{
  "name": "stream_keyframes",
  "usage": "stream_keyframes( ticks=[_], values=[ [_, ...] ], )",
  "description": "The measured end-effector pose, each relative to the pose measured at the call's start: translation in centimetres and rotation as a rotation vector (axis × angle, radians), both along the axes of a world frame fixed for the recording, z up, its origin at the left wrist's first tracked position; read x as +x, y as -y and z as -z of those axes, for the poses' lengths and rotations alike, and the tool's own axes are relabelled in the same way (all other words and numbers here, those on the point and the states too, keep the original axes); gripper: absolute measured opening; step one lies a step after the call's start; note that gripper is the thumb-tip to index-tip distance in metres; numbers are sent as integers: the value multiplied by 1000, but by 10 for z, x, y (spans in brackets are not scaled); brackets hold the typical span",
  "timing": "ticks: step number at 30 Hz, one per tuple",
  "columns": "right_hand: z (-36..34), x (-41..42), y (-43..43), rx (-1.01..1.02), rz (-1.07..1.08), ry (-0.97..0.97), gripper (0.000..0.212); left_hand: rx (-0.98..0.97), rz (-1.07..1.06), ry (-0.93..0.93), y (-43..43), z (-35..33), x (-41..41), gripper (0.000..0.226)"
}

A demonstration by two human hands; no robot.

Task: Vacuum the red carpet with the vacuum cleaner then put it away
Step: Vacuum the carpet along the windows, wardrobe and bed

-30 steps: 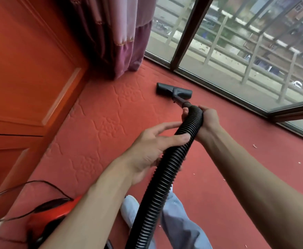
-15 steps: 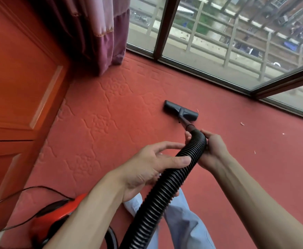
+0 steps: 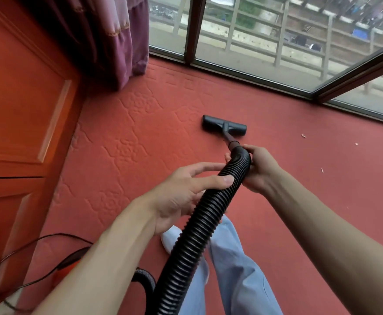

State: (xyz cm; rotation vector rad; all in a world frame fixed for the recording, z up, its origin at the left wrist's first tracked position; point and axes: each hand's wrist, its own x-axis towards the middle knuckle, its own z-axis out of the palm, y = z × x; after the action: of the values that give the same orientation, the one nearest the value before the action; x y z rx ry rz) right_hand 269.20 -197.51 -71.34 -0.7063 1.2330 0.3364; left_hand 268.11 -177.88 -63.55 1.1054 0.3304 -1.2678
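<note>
The single head view (worn, wide-angle) looks forward and steeply down, close over the carpet (image 3: 276,212).

The nozzle (image 3: 224,128) sat on the carpet (image 3: 122,142), short of the window (image 3: 265,57) behind it. The hose (image 3: 199,226) ran back through the right hand (image 3: 259,171), then the left hand (image 3: 181,196). The curtain (image 3: 108,37) hung far left; the vacuum body (image 3: 70,268) lay lower left.
</note>
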Motion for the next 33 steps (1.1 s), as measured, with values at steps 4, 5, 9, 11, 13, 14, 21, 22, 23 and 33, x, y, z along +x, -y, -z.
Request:
stream_keyframes(
  ticks=[4, 5, 9, 11, 13, 14, 21, 22, 23, 33],
  values=[
    [-18, -30, 4, 40, 151, 43, 44, -107, 115, -41, -3, -9, 1, 46],
    [-20, -36, 5, 57, 206, 45, 46, -128, 139, -43, -2, -11, 2, 46],
    [-26, -48, 8, 82, 331, 21, 31, -135, 201, -20, 6, -11, 5, 47],
    [-23, -49, 11, 85, 373, 29, 30, -134, 218, -22, 10, -7, 8, 46],
    [-17, -47, 18, 71, 413, 37, 34, -138, 218, -27, 17, -2, 10, 45],
    [-14, -44, 22, 73, 419, 41, 34, -135, 212, -23, 22, 1, 11, 45],
    [25, -1, 66, 57, 280, 91, 34, 42, 54, 48, 74, 22, 14, 38],
    [31, 5, 73, 36, 252, 93, 34, 66, 5, 34, 83, 24, 14, 34],
    [36, 10, 79, 20, 216, 93, 33, 86, -49, 15, 91, 26, 15, 31],
    [48, 37, 129, 14, 18, 79, 47, 139, -118, 20, 132, 37, 31, 32]
  ],
)
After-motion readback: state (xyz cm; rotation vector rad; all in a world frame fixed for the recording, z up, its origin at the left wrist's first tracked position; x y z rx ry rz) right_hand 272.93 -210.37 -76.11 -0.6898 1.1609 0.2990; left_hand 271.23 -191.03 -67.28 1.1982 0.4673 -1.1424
